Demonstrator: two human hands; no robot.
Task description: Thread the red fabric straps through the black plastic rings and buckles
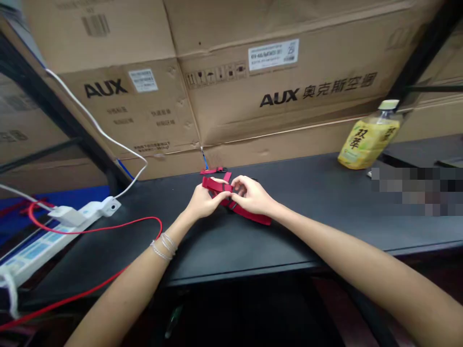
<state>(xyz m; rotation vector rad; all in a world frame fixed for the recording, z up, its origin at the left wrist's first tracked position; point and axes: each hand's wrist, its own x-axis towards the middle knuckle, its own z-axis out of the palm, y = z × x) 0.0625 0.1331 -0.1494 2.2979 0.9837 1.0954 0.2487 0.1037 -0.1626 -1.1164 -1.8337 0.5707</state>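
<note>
Probably the red strap (253, 216) was light and soft, a flat webbing that looked easy to bend, hard to break and not very slippery; its black buckle (233, 205) seemed the stiffer part, and the webbing just beside it the best place to take hold. The strap was near the middle of the table (311, 231), partly raised, with one end towards the back edge. The left hand (204, 200) had its grip pinching the raised webbing; the right hand (255, 196) had its grip pinching the strap near the buckle, fingertips partly hidden. The table was dark and flat. Cardboard boxes (231, 115) walled its back edge, a yellow bottle (369, 144) stood towards the back right, and a white power strip (32, 255) lay along the left edge, a red cable (108, 227) crossing it.
</note>
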